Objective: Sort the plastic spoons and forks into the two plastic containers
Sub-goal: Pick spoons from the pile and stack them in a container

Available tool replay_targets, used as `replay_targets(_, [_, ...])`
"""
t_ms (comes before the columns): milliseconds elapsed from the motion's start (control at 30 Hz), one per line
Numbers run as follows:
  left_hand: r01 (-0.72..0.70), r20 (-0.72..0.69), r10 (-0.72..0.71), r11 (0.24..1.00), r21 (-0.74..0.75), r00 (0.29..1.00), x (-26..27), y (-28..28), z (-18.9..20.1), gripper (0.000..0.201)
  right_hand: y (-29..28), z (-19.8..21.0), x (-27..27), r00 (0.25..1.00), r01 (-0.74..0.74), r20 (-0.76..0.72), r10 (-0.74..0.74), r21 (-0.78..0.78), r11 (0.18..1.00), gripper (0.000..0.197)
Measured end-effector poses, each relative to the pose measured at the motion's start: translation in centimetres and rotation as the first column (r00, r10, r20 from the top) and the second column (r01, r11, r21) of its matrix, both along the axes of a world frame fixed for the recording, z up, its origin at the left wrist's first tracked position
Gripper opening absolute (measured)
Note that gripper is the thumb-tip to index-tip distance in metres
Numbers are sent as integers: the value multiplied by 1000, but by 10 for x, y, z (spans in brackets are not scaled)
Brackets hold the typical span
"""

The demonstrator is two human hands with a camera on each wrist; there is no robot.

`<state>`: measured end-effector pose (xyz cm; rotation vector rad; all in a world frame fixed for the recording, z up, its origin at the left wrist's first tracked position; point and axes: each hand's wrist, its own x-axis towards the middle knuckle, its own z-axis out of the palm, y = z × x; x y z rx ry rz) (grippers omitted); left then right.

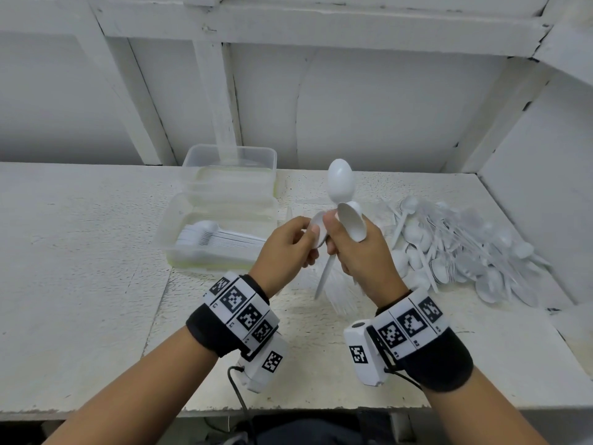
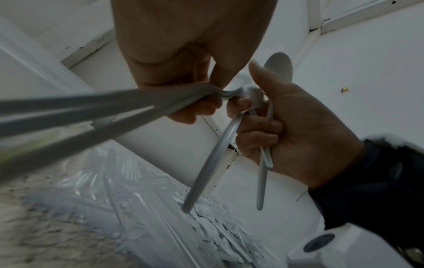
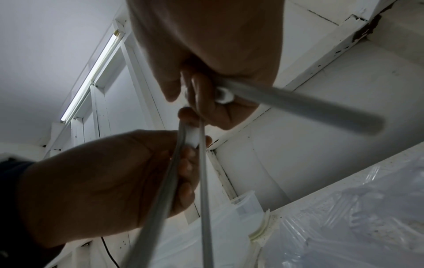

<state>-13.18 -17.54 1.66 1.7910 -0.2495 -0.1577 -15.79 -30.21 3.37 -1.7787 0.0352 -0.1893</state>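
Right hand (image 1: 362, 252): fingers curled round several white spoons (image 1: 340, 184), bowls up and fanned, one handle pointing down toward the bench (image 1: 96, 284). Left hand (image 1: 290, 244): touching the right at the thumbs, pinching a nested bundle of spoons at the neck; in the left wrist view their handles (image 2: 91, 107) run back toward the wrist.

Near container (image 1: 179, 226): just left of the left hand, spoons stacked inside with long axis left to right, bowls leftward. The left hand is the nearer to it; judged, its bundle needs that same lie to go in.

Far container (image 1: 231, 162): directly behind the near container, contents unclear.

Loose pile (image 1: 465, 248): right of the right hand, on the bench.
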Motion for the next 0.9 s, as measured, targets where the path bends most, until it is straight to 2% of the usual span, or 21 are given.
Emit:
replay_targets(33, [-13,-16,13,1000,1,1000,-1,-1,0,21,-1,-1,0,1000,2,13,-1,-21,1000,11])
replay_targets(100, [-24,-78,22,999,-30,997,-4,-2,1,22,-4,-5,1,1000,8,26,-6,-73,997,11])
replay_targets(167, [-19,-219,-13,990,-139,976,-4,-2,4,17,-7,-6,2,1000,5,24,-3,-75,997,12])
replay_targets(233, [-3,-399,-111,962,-274,910,-3,0,5,15,-9,-6,4,1000,-3,23,5,-96,995,10])
replay_targets(300, [-2,-516,-200,931,-365,833,-1,2,4,15,-11,-5,3,1000,-9,18,12,-128,992,9])
replay_targets(367, [-80,-569,-184,910,-408,802,2,5,3,12,-13,-5,1,1000,-29,-1,29,-169,985,11])
replay_targets(433, [-178,-571,-106,890,-419,814,4,7,0,11,-14,-6,-5,997,-70,-53,59,-232,970,11])
replay_targets(533, [-250,-537,-12,876,-412,844,7,9,-1,19,-12,-10,-12,993,-104,-93,76,-356,929,24])
replay_targets(633, [-265,-518,4,863,-431,855,8,8,1,8,-9,-13,-16,995,-86,-87,49,-494,865,18])
replay_targets(700, [-225,-468,-12,866,-447,884,6,6,5,31,-5,-14,-18,995,-87,-84,47,-581,809,15])
replay_targets(767, [-99,-350,-69,892,-441,934,4,2,7,45,1,-13,-19,994,-112,-89,70,-663,740,15])
replay_targets(800, [-62,-308,-84,899,-434,948,2,0,8,41,4,-13,-19,991,-130,-100,84,-694,708,14])
replay_targets(900, [-136,-372,-23,909,-394,928,2,0,11,24,10,-12,-21,985,-170,-135,106,-703,691,16])
